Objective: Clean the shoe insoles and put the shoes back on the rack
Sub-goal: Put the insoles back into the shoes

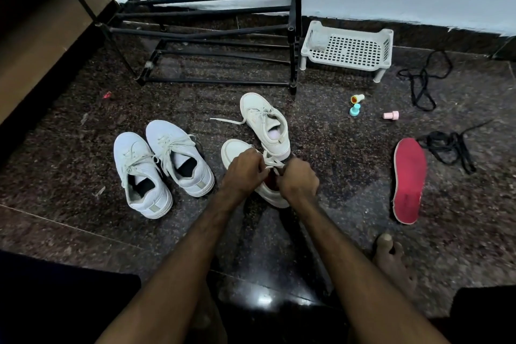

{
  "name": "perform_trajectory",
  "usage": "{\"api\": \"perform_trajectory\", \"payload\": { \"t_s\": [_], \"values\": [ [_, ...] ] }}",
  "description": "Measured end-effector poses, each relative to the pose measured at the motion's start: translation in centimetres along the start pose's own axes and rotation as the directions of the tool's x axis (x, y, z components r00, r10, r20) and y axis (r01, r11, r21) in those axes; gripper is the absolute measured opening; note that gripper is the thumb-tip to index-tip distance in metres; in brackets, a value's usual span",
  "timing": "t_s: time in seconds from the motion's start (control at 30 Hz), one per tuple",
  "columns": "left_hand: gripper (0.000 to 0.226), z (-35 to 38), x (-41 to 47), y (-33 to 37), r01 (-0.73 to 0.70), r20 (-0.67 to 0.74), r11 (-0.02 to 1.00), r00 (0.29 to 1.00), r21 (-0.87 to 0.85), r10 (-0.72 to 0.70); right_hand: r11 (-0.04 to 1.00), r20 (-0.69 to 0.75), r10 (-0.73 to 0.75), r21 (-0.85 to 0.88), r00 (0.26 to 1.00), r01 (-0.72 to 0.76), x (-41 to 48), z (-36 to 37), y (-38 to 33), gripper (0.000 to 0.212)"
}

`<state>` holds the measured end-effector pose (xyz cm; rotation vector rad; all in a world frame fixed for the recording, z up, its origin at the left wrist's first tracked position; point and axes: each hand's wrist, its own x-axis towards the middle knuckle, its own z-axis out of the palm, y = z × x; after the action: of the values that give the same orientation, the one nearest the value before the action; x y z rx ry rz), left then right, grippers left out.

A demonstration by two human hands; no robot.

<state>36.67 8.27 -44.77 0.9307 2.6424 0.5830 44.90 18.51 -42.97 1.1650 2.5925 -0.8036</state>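
Note:
A cream sneaker (236,152) lies on the dark floor in front of me, a red lining showing in its opening. My left hand (242,172) and my right hand (298,179) both pinch its white laces over the tongue. Its mate (265,121) stands just behind, touching it. A pair of white sneakers (162,167) sits side by side to the left. A red insole (409,180) lies flat on the floor to the right. The black metal shoe rack (206,36) stands against the wall behind, with no shoes on its bars.
A white perforated plastic stand (347,49) sits right of the rack. Black laces (424,78) and another black tangle (449,148) lie at the right. Small yellow, teal and pink plastic pieces (357,105) are scattered near them. My bare foot (393,260) rests at lower right.

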Motion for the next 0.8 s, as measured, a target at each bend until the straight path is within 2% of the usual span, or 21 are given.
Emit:
{"api": "perform_trajectory", "payload": {
  "t_s": [0.17,0.33,0.43,0.5,0.57,0.6,0.67,0.73,0.8],
  "values": [
    [0.016,-0.2,0.2,0.0,0.002,0.011,1.0,1.0,-0.012,-0.002,0.969,0.024,-0.128,-0.211,0.991,0.131,0.4,-0.5,0.1,0.025],
    [0.016,-0.1,0.4,0.2,-0.013,0.016,1.0,1.0,-0.003,0.013,0.96,-0.104,-0.17,-0.242,0.98,0.141,0.4,-2.6,1.0,0.019],
    [0.016,-0.1,0.5,0.3,-0.016,0.019,1.0,1.0,-0.006,0.016,0.962,-0.168,-0.257,-0.133,0.952,0.237,1.3,-4.0,2.0,0.015],
    [0.017,-0.1,0.5,0.3,-0.013,0.008,1.0,1.0,-0.002,0.013,0.899,-0.06,-0.434,-0.095,0.899,0.427,1.6,-4.3,2.2,0.021],
    [0.019,0.1,0.5,0.2,-0.011,-0.002,1.0,1.0,0.013,0.011,0.772,0.19,-0.596,-0.131,0.781,0.621,1.4,-3.7,1.8,0.032],
    [0.017,0.2,0.5,0.1,-0.015,-0.002,1.0,1.0,0.017,0.015,0.705,0.299,-0.621,-0.19,0.725,0.683,1.2,-3.2,1.8,0.035],
    [0.015,0.2,0.6,-0.1,-0.035,0.0,0.999,0.999,0.01,0.035,0.615,0.431,-0.575,-0.332,0.695,0.715,1.2,-2.0,1.9,0.046],
    [0.015,0.1,0.7,-0.1,-0.053,0.003,0.998,0.999,0.018,0.053,0.555,0.51,-0.495,-0.437,0.703,0.708,1.5,-0.6,2.1,0.066],
    [0.015,0.2,0.7,-0.2,-0.054,0.002,0.998,0.999,0.031,0.054,0.521,0.542,-0.43,-0.504,0.722,0.689,1.5,0.6,2.0,0.074]
  ]
}}
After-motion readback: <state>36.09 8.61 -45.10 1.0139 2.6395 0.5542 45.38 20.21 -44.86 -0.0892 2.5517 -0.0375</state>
